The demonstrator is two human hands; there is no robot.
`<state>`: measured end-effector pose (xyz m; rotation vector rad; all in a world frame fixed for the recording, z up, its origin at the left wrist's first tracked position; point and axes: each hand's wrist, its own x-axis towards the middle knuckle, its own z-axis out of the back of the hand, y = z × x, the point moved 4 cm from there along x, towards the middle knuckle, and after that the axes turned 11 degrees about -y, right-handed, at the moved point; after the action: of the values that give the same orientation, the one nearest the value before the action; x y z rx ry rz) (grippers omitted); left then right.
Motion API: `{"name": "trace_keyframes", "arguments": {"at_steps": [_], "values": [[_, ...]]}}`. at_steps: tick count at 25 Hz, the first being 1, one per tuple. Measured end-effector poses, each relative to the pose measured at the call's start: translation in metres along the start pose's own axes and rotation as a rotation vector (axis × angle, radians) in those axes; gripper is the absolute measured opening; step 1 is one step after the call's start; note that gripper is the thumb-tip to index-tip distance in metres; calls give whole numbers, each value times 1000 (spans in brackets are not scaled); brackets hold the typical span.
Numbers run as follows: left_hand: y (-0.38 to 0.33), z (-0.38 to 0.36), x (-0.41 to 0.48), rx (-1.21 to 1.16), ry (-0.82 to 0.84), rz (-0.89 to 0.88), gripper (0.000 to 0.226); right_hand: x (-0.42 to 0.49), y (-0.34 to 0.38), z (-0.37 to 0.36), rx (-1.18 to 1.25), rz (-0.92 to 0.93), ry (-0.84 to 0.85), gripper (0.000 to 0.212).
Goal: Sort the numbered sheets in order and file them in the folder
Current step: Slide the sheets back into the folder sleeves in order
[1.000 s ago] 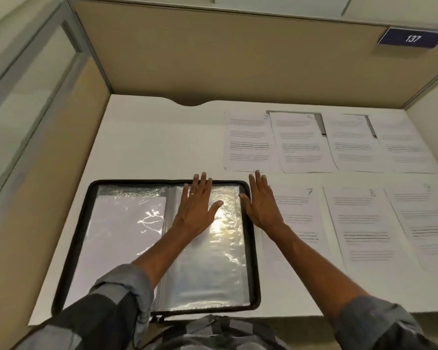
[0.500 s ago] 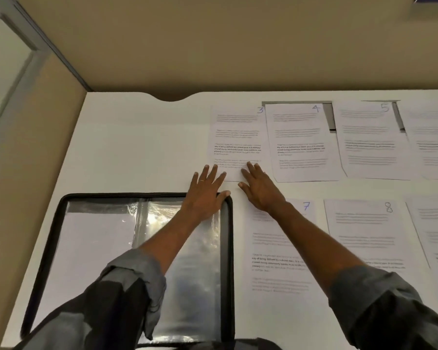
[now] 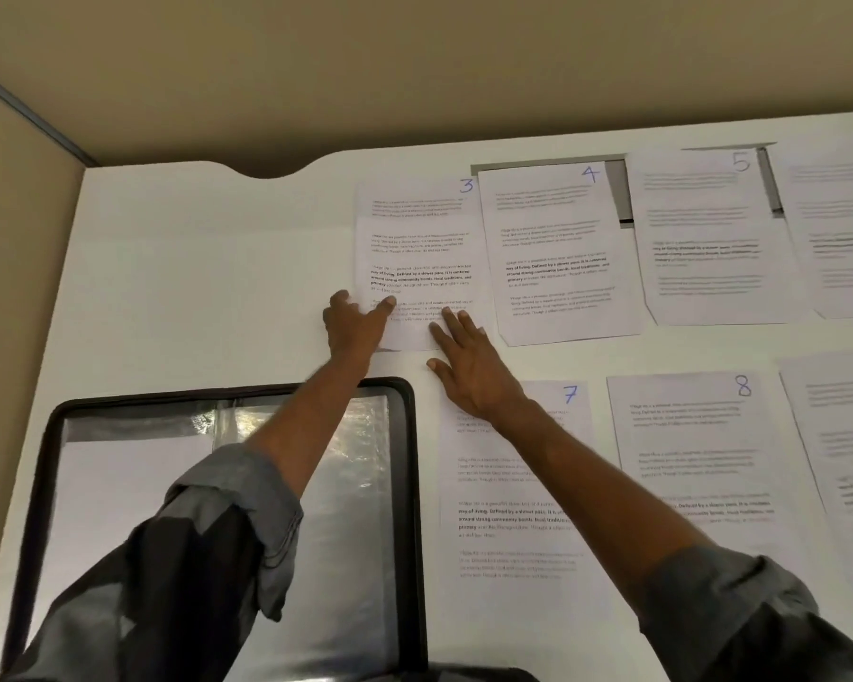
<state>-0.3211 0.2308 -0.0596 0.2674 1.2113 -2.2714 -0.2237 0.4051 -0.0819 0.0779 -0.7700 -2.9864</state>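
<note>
Sheet 3 (image 3: 419,248) lies at the left end of the far row on the white desk (image 3: 208,287). My left hand (image 3: 353,327) pinches its lower left edge, thumb on top, and that corner looks slightly lifted. My right hand (image 3: 469,371) rests with straight fingers on the sheet's bottom edge. Sheets 4 (image 3: 552,248) and 5 (image 3: 705,238) follow to the right. Sheets 7 (image 3: 513,534) and 8 (image 3: 700,435) lie in the near row. The black zip folder (image 3: 416,509) is spread wide at the near left, showing clear sleeves under my left forearm.
More sheets run off the right edge in both rows, at the far right (image 3: 843,228) and the near right (image 3: 848,435). Beige partition walls (image 3: 414,66) close the desk at the back and left. A cable notch cuts the desk's back edge.
Both hands left the folder's sleeves and reached forward to sheet 3. The left hand now pinches its lower left edge; the right hand's fingers lie on its bottom.
</note>
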Motion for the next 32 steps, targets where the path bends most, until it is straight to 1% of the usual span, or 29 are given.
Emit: {"name": "trace_keyframes", "arguments": {"at_steps": [1, 2, 5, 7, 9, 10, 12, 15, 17, 18, 19, 20, 22, 25, 27, 28, 29, 30, 31, 32], "values": [[-3, -3, 3, -67, 23, 49, 88, 0, -1, -1, 6, 1, -1, 60], [-7, -5, 5, -103, 43, 52, 82, 0, -2, -2, 14, 4, -4, 60], [-20, -7, 7, -73, 48, -103, 46, 0, -4, -3, 19, 15, -12, 60], [-27, -1, 4, -27, -2, -213, 33, 1, -4, -3, 21, 11, -2, 60], [-28, 5, 3, -51, -7, -249, 30, 2, -4, 0, 84, -12, -8, 57], [-28, 9, 0, -86, 23, -247, 31, 3, -2, 4, 153, -36, -30, 55], [-22, 18, -8, -176, 83, -239, 35, 9, -2, 19, 303, -125, -141, 53], [-21, 36, -28, -333, 161, -275, 32, 21, -7, 56, 468, -311, -406, 66], [-20, 52, -42, -415, 227, -280, 32, 30, -10, 81, 615, -426, -472, 78], [-18, 61, -46, -435, 254, -279, 31, 33, -9, 92, 685, -456, -481, 79], [-14, 69, -50, -452, 274, -277, 30, 35, -8, 102, 762, -471, -477, 72], [-9, 80, -54, -455, 280, -270, 29, 35, -6, 110, 851, -479, -453, 60], [4, 98, -57, -467, 269, -251, 29, 34, -1, 118, 1009, -496, -366, 38], [30, 125, -60, -501, 233, -208, 32, 21, 16, 115, 1052, -484, -255, 26], [51, 139, -61, -531, 190, -170, 31, 11, 25, 111, 1101, -494, -288, 20], [63, 146, -64, -515, 140, -174, 29, 8, 29, 110, 1144, -510, -327, 18], [77, 153, -67, -464, 77, -208, 27, 4, 32, 109, 1187, -531, -370, 17], [92, 162, -71, -363, 6, -279, 24, 1, 35, 109, 1224, -548, -408, 16], [107, 167, -75, -236, -44, -373, 23, -2, 38, 108, 1263, -566, -435, 15], [123, 169, -77, -100, -57, -463, 25, -5, 42, 107, 1297, -589, -456, 15]]}}
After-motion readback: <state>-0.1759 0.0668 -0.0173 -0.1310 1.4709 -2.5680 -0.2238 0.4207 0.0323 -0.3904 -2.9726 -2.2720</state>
